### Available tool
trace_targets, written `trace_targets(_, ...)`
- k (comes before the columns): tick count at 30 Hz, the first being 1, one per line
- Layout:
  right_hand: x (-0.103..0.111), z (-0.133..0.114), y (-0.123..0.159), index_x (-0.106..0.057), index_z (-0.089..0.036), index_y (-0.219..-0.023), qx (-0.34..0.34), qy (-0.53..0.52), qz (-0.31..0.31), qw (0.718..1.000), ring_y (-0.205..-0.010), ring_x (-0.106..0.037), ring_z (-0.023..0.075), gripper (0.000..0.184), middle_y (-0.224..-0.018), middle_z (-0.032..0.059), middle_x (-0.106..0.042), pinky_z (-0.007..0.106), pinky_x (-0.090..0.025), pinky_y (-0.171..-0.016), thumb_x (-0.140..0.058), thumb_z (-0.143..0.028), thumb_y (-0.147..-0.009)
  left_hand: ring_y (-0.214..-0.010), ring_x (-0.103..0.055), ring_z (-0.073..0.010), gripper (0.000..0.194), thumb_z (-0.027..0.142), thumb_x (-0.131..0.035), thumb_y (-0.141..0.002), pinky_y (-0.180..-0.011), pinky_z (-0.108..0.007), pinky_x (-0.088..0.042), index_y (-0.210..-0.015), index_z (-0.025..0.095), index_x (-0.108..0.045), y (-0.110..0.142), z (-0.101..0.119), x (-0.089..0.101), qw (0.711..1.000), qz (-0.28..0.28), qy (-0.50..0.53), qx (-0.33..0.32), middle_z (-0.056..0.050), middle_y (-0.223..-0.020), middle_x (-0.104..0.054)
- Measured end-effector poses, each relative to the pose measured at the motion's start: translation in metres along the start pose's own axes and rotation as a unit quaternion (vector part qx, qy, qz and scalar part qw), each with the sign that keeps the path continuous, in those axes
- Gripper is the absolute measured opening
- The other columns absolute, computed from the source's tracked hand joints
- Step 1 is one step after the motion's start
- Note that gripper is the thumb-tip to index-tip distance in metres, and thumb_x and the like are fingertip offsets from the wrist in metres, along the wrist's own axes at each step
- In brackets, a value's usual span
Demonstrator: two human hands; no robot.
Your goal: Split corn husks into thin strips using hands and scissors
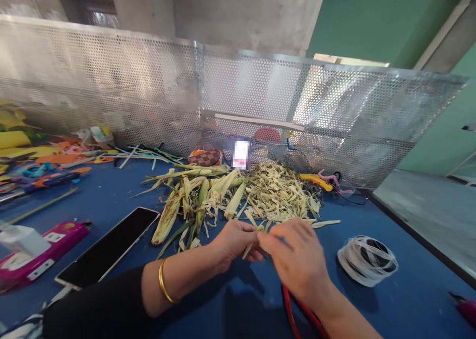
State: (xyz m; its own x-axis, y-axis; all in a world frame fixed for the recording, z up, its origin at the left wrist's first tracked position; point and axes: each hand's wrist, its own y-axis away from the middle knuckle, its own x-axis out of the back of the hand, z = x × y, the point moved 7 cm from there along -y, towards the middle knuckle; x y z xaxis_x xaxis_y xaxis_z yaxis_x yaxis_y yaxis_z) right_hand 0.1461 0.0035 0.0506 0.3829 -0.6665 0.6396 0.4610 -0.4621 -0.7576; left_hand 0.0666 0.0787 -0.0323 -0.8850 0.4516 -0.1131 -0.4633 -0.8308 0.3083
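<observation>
My left hand, at the end of an arm with a gold bangle, pinches a pale corn husk strip over the near middle of the table. From the right, my right hand closes on the same small piece, its fingers meeting those of the left. Part of the strip is hidden by the fingers. Just beyond my hands lie long corn husks, and to their right a heap of shredded husk. Red handles show below my right wrist, partly covered by the forearm.
A black-screened phone and a magenta power strip lie left on the blue table. At right stands a spool of white cord. A yellow-handled tool, a checkered pouch and a perforated metal screen are at the back.
</observation>
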Motion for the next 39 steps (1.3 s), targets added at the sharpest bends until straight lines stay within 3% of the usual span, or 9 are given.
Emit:
trace_targets(2,-0.017,-0.025,0.001,-0.066,-0.017,-0.086,0.104,0.031,-0.086,0.990,-0.069,-0.051,0.0172,0.022,-0.072,0.0034,-0.059,0.034,-0.036,-0.076,-0.045,-0.011,-0.088,-0.045,-0.045,-0.0059,0.030,0.037,-0.076,-0.055,-0.047,-0.019,-0.033,-0.054,0.013,-0.059,-0.002,-0.001,0.004,0.999,0.024,0.031,-0.013,0.004,-0.047,-0.053)
trace_targets(5,-0.038,-0.040,0.006,-0.064,-0.014,-0.082,0.157,0.102,-0.139,0.972,-0.071,-0.051,0.0210,0.023,-0.074,0.0068,-0.059,0.038,-0.035,-0.079,-0.041,-0.008,-0.086,-0.050,-0.047,-0.0065,0.030,0.035,-0.077,-0.052,-0.049,-0.019,-0.032,-0.053,0.012,-0.058,-0.003,-0.002,0.006,0.997,0.027,0.069,-0.019,0.003,-0.049,-0.054)
trace_targets(13,-0.038,-0.023,0.011,-0.059,-0.013,-0.082,0.073,0.092,-0.076,0.990,-0.066,-0.050,0.0190,0.028,-0.071,0.0061,-0.058,0.036,-0.035,-0.073,-0.033,-0.005,-0.089,-0.043,-0.039,-0.0040,0.035,0.036,-0.083,-0.048,-0.045,-0.018,-0.030,-0.052,0.013,-0.056,0.001,0.013,0.005,0.998,0.010,0.064,-0.021,0.007,-0.045,-0.047)
trace_targets(18,-0.028,-0.044,0.013,-0.061,-0.010,-0.084,0.126,0.047,-0.056,0.989,-0.069,-0.054,0.0194,0.032,-0.071,0.0071,-0.061,0.037,-0.036,-0.074,-0.031,-0.006,-0.091,-0.058,-0.061,-0.0132,0.030,0.031,-0.081,-0.057,-0.058,-0.024,-0.046,-0.071,0.011,-0.063,0.003,0.017,0.014,0.991,0.076,0.100,-0.040,-0.003,-0.058,-0.064)
trace_targets(22,-0.013,-0.049,0.010,-0.062,-0.009,-0.094,0.144,-0.004,-0.022,0.989,-0.072,-0.057,0.0184,0.033,-0.075,0.0078,-0.065,0.036,-0.038,-0.076,-0.029,-0.007,-0.093,-0.062,-0.066,-0.0168,0.031,0.025,-0.078,-0.063,-0.061,-0.026,-0.050,-0.085,0.010,-0.063,0.002,0.019,0.016,0.990,0.083,0.104,-0.044,-0.005,-0.062,-0.068)
trace_targets(25,-0.003,-0.028,0.006,-0.057,-0.011,-0.109,0.082,-0.030,0.009,0.996,-0.081,-0.059,0.0180,0.028,-0.086,0.0082,-0.067,0.034,-0.040,-0.080,-0.033,-0.011,-0.095,-0.059,-0.065,-0.0155,0.031,0.024,-0.077,-0.065,-0.059,-0.025,-0.050,-0.088,0.010,-0.062,0.003,0.023,0.018,0.990,0.085,0.103,-0.041,-0.005,-0.064,-0.069)
trace_targets(28,0.003,0.013,0.006,-0.056,-0.014,-0.113,-0.079,0.014,0.047,0.996,-0.091,-0.059,0.0220,0.025,-0.099,0.0119,-0.065,0.035,-0.042,-0.081,-0.046,-0.025,-0.093,-0.055,-0.064,-0.0135,0.033,0.030,-0.076,-0.066,-0.055,-0.023,-0.048,-0.089,0.010,-0.063,0.005,0.028,0.015,0.995,0.056,0.077,-0.042,-0.006,-0.067,-0.070)
trace_targets(33,-0.027,0.041,0.017,-0.061,-0.021,-0.077,-0.207,-0.058,-0.115,0.970,-0.062,-0.058,0.0164,0.024,-0.066,0.0007,-0.064,0.028,-0.040,-0.063,-0.045,-0.030,-0.093,-0.052,-0.059,-0.0113,0.044,0.052,-0.066,-0.071,-0.048,-0.021,-0.045,-0.083,0.010,-0.064,0.006,0.022,0.010,0.998,0.023,0.038,-0.035,-0.008,-0.070,-0.069)
trace_targets(39,-0.030,0.044,0.021,-0.055,-0.021,-0.061,-0.283,-0.139,-0.180,0.932,-0.053,-0.047,0.0138,0.027,-0.054,-0.0022,-0.055,0.024,-0.029,-0.050,-0.049,-0.027,-0.087,-0.040,-0.047,-0.0066,0.034,0.035,-0.076,-0.062,-0.039,-0.019,-0.035,-0.082,0.011,-0.062,-0.003,0.017,0.014,0.997,0.050,-0.019,-0.063,0.001,-0.054,-0.061)
